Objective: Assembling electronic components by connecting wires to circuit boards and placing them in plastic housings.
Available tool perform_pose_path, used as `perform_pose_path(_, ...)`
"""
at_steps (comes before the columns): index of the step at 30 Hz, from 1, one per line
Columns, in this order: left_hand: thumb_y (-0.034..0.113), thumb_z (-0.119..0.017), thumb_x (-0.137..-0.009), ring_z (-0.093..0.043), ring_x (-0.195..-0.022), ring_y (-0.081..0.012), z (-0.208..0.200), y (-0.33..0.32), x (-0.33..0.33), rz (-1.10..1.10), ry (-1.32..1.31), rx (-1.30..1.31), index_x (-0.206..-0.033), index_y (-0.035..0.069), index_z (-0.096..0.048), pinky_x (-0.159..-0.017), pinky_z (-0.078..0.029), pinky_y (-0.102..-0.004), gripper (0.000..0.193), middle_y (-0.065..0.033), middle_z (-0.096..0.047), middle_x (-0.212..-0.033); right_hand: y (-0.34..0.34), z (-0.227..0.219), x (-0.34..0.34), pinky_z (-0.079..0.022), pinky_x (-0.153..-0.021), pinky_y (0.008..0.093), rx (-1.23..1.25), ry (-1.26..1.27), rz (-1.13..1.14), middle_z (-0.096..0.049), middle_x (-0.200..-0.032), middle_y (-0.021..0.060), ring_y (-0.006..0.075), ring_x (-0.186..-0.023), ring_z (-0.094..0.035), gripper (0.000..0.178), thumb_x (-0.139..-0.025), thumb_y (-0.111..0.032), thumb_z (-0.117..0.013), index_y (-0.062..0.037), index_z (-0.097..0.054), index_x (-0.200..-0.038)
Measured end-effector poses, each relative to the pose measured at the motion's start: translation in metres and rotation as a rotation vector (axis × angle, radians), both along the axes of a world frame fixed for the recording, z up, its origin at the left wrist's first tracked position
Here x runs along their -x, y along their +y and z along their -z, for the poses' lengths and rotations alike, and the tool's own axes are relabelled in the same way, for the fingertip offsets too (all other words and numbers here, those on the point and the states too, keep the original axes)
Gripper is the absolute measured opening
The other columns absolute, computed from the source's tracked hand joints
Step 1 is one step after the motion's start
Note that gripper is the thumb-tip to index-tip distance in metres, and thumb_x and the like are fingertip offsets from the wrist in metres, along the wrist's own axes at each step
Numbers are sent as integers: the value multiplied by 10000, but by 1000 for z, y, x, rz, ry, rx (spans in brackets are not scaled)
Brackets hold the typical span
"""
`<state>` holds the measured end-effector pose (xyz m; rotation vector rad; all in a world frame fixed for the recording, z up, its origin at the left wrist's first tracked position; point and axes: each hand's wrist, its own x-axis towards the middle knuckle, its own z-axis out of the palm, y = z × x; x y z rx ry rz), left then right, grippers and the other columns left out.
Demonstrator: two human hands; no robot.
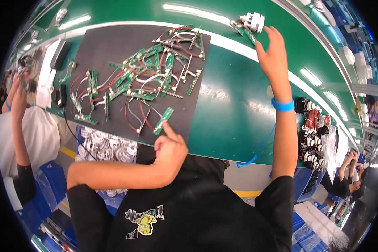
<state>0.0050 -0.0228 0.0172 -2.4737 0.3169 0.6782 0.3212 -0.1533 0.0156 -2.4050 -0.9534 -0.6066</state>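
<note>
- Glossy green worktop point(235, 113) spans the scene, with a dark mat point(103, 46) covering part of its left side.
- Nearest, a blue strap point(248, 161) hangs by the worktop's near edge; anything sweeping past could snag it.
- Left hand point(171, 145): its grip is released, index fingertip at a narrow green circuit board point(164, 121) on the mat's near part. Pressing or sliding too hard could strain the thin leads joined to that board.
- Beyond it, a heap of wired circuit boards point(143, 71) lies tangled, red and white leads crossing; pulling one would probably drag others or tear a joint.
- Farthest, right hand point(275, 52): its grip is spread, thumb apart from fingers, beside a white plastic fitting point(251, 22) and a wired green board point(242, 30). Whether it touches either, I cannot tell; a careless knock could roll the rounded fitting and tug the wires.
</note>
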Motion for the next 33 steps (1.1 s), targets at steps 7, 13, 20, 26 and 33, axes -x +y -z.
perform_pose_path(7, 51, -515, -750, -614, -643, -262, -22, -10, -4, 304, 42, -161, -715, 11, -555, -391, -338, -325, 67, -336, -572, -1162, -44, -27, 119, -480, -861, 361, -66, 312, 4, -556, -1187, 181, 306, -1035, -570, 411, -822, -34, -609, -10, -519, -1222)
perform_pose_path(13, 75, -508, -768, -578, -570, -205, -11, -31, -3, 256, -1, -6, -767, 9, -575, -394, -330, -315, 95, -349, -523, -1230, -78, 7, 194, -492, -792, 327, -218, 555, 149, -616, -1051, 152, 249, -905, -614, 330, -830, 4, -597, 9, -566, -1159)
perform_pose_path(20, 2, -527, -737, -625, -970, -478, 18, -40, -5, 419, 125, -186, -668, -6, -579, -320, -306, -324, 88, -123, -520, -699, -73, 39, 252, -480, -821, 313, -342, 675, 286, -617, -1058, 136, 223, -921, -605, 305, -841, 27, -571, 16, -580, -1146)
perform_pose_path(26, 33, -535, -743, -665, -668, -336, -11, -22, -7, 343, 53, 470, -668, 12, -522, -335, -367, -330, 79, -127, -522, -701, -69, 45, 257, -464, -853, 331, -389, 628, 362, -602, -1064, 136, 244, -966, -584, 299, -836, 26, -566, 8, -582, -1134)
perform_pose_path(33, 119, -529, -797, -590, -475, -149, 11, -16, 39, 115, -118, 360, -812, 14, -542, -428, -442, -255, 107, -481, -430, -1188, -62, 59, 250, -421, -855, 393, -252, 469, 260, -614, -1014, 138, 315, -967, -550, 284, -792, -43, -607, -22, -600, -1075)
